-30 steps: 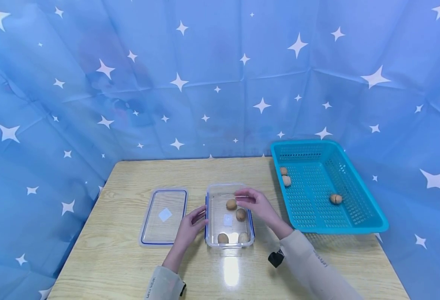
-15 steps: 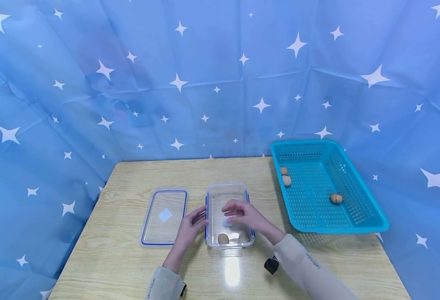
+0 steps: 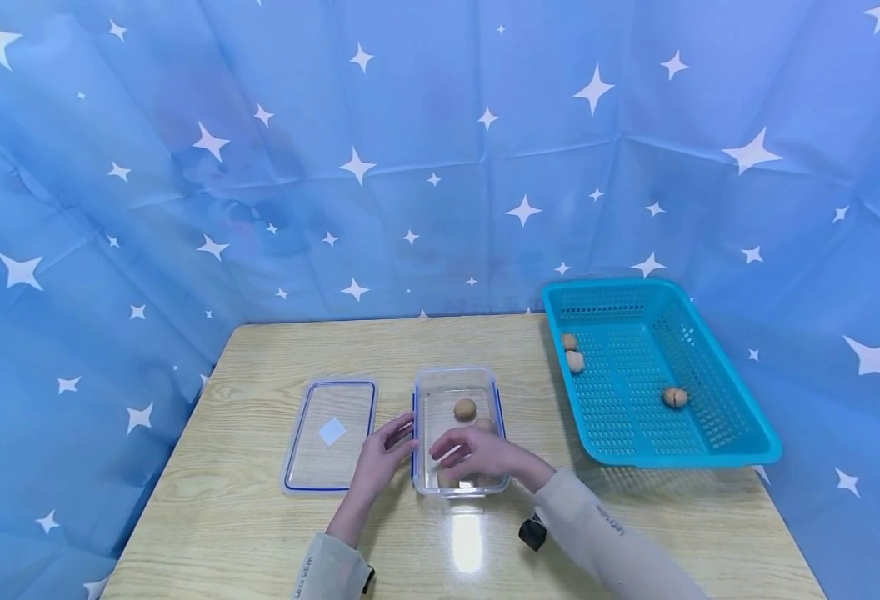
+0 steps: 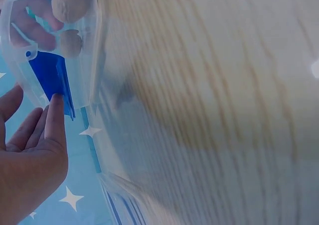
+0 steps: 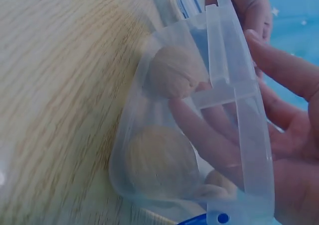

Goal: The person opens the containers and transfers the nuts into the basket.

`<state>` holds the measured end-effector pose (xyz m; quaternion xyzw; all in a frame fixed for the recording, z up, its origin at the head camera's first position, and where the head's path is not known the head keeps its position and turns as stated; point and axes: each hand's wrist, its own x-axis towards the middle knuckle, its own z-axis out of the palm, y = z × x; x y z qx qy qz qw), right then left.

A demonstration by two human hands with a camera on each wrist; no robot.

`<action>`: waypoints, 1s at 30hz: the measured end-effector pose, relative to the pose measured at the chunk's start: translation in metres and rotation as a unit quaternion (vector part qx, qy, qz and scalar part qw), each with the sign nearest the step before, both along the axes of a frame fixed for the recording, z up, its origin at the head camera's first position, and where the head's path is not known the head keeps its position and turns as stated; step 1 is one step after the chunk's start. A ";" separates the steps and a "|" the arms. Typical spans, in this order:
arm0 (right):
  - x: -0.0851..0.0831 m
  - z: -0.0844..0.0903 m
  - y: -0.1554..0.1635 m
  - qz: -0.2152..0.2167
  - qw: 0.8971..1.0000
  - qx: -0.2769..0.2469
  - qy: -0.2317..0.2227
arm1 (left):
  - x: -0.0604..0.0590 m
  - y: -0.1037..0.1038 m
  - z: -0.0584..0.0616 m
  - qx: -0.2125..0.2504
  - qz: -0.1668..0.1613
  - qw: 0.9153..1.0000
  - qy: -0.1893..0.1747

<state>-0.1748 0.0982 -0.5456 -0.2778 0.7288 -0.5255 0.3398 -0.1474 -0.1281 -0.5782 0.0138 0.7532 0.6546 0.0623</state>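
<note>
A clear plastic food container [image 3: 432, 392] with blue side latches holds several walnuts [image 3: 465, 409]. Over its near half, my right hand [image 3: 477, 452] reaches in from above. In the right wrist view its fingertips come right up to a walnut [image 5: 174, 71] in a near corner, seen through the wall, while the thumb stays apart above the rim. A second walnut [image 5: 162, 160] lies in the other near corner. My left hand [image 3: 383, 454] rests against the container's left side, one straight fingertip on the blue latch [image 4: 52, 78]. The right hand partly hides the near walnuts in the head view.
The container's clear lid [image 3: 316, 458], edged in blue, lies flat on the wooden table [image 3: 222, 517] to the left. At the right stands a turquoise plastic basket [image 3: 620, 458] with a cracked walnut [image 3: 675, 397] and two more by its left wall.
My right hand has moved from the container's right rim, across the walnuts, to the near-left corner, its fingers lowering inside. My left hand keeps its place, and the walnuts in the basket stay put.
</note>
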 end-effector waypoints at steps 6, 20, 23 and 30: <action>0.000 -0.003 -0.006 0.011 0.999 0.039 0.021 | 0.001 0.000 0.000 -0.002 0.001 1.000 0.006; 0.003 -0.019 -0.020 -0.027 0.992 0.094 0.074 | -0.001 0.001 0.000 0.004 -0.007 1.000 0.009; 0.004 -0.018 -0.021 -0.031 0.992 0.095 0.077 | 0.000 0.000 0.001 -0.003 -0.007 1.000 0.012; 0.006 -0.012 -0.020 -0.054 0.992 0.090 0.076 | -0.001 0.000 0.000 -0.001 -0.007 1.000 0.012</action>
